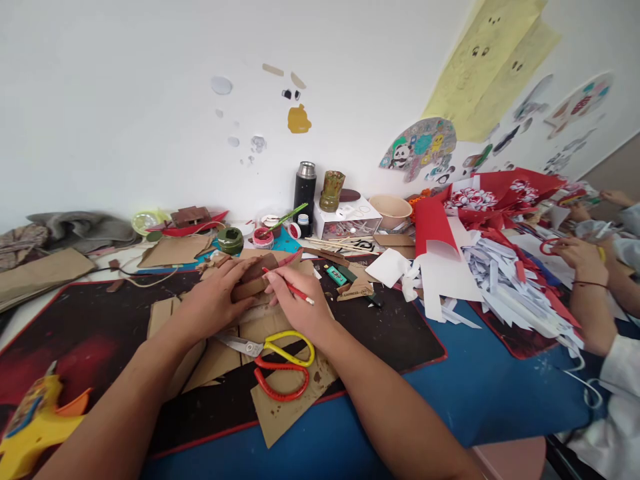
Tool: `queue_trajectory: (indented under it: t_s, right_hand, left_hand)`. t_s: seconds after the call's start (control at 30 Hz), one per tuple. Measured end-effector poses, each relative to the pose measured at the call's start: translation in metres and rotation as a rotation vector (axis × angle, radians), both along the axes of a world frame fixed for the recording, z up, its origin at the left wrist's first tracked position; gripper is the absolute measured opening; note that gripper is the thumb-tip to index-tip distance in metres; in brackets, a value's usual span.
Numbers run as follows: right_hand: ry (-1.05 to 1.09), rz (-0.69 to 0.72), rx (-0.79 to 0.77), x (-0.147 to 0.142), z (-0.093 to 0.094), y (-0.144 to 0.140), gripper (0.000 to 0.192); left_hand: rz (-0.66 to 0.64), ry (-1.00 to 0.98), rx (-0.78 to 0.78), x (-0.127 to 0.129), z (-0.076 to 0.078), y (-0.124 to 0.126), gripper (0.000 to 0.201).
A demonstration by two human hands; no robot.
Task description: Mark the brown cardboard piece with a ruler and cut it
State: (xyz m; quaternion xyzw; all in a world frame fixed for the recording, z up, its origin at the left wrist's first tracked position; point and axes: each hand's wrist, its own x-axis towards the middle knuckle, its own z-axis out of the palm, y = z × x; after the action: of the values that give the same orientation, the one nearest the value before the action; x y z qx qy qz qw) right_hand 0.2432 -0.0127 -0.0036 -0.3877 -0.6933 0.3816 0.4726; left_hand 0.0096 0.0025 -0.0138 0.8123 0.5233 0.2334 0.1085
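Note:
My right hand (295, 297) pinches a red pencil (299, 293), its tip by a small brown cardboard piece (250, 283). My left hand (217, 297) grips that piece from its left side, fingers over its top and thumb low on the near side. Part of the piece is hidden by my fingers. Below both hands lie flat cardboard sheets (215, 360). Scissors (260, 350) with one yellow and one red handle rest on the cardboard, their blades pointing left beneath my left wrist.
A yellow glue gun (37, 427) lies at the lower left. Behind the hands stand paint jars (231, 240), a black thermos (305, 190), a white box (347, 220) and a beige bowl (391, 210). White paper strips (515, 280) pile up at right, near another person's hand (580, 260).

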Motion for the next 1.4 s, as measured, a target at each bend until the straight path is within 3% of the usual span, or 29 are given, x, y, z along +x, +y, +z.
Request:
queue_trajectory:
  t_s: [0.37, 0.63, 1.07, 1.4]
  right_hand:
    - [-0.017, 0.089, 0.044, -0.004, -0.002, -0.004, 0.029]
    - [-0.058, 0.021, 0.015, 0.000, 0.001, -0.003, 0.033]
    - [0.048, -0.049, -0.031, 0.003, -0.004, 0.006, 0.032]
    - [0.083, -0.070, -0.105, 0.004, -0.002, 0.008, 0.044]
  left_hand:
    - [0.026, 0.035, 0.053, 0.004, -0.002, -0.001, 0.073]
    - [0.006, 0.003, 0.030, 0.001, -0.001, 0.000, 0.072]
    - [0.026, 0.018, 0.010, 0.000, -0.002, -0.001, 0.076]
    - [0.034, 0.035, 0.016, -0.002, -0.006, 0.001, 0.078]
